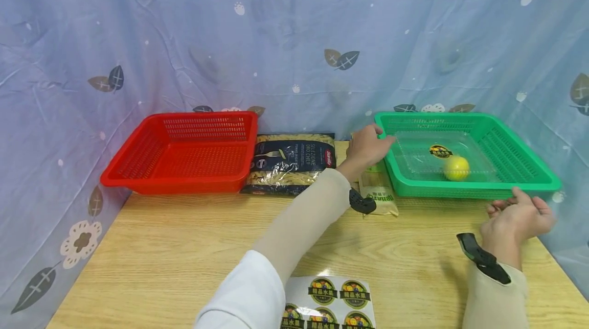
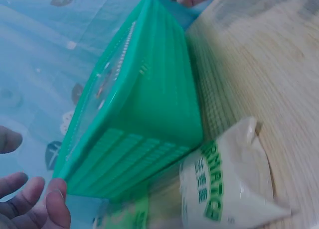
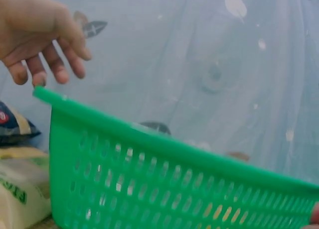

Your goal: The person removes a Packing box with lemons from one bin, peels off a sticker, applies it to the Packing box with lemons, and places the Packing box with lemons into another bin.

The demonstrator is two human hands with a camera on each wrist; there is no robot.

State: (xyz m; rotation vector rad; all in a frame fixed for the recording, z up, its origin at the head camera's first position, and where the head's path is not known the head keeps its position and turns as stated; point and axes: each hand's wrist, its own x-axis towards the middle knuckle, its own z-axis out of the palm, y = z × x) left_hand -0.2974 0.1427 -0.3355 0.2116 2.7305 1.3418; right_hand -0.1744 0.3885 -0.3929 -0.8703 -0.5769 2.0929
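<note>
In the head view my left hand point(image 1: 368, 146) is at the left rim of the green plastic basket point(image 1: 474, 186). Its fingers are spread and relaxed at the rim corner, as the right wrist view also shows; one fingertip appears to touch it. Just outside the front right rim is my right hand point(image 1: 520, 216), fingers loosely bent; contact with the rim is unclear. A clear plastic box point(image 1: 414, 150) with a round fruit sticker point(image 1: 440, 151) lies in the basket. With it is a yellow round fruit point(image 1: 456, 168); whether it lies inside the box is unclear.
A red basket point(image 1: 198, 183) stands at the left. Beside it lies a bag of penne pasta point(image 1: 290, 160). A pale packet with green lettering point(image 1: 379, 198) lies against the green basket. At the front is a sheet of round stickers point(image 1: 338, 301). A patterned curtain point(image 1: 294, 38) hangs behind.
</note>
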